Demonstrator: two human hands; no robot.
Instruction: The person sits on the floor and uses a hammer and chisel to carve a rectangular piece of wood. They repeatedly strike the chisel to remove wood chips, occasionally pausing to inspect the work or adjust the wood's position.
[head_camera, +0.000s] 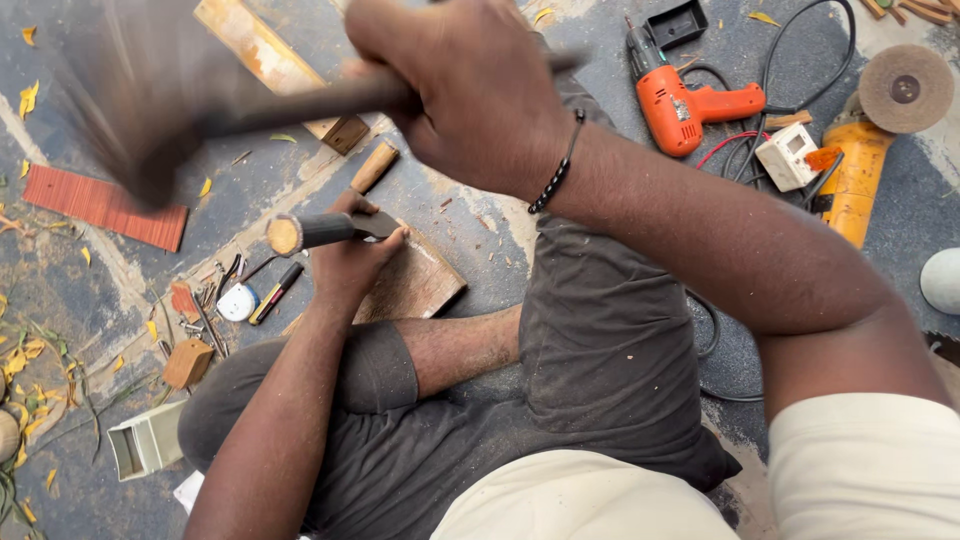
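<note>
My right hand (470, 90) is raised near the camera, gripping the handle of a mallet (290, 105) whose head is blurred at the upper left. Lower down, my left hand (350, 255) holds a chisel with a round wooden handle (300, 233), its blade end set against a wooden board (420, 285) lying on the ground in front of my crossed legs.
An orange electric drill (680, 105), a yellow angle grinder (865, 150) with a disc, a white socket box (785, 155) and black cables lie at the upper right. At the left are a reddish slat (100, 205), a tape measure (237, 302), small wood blocks and a grey box (145, 440).
</note>
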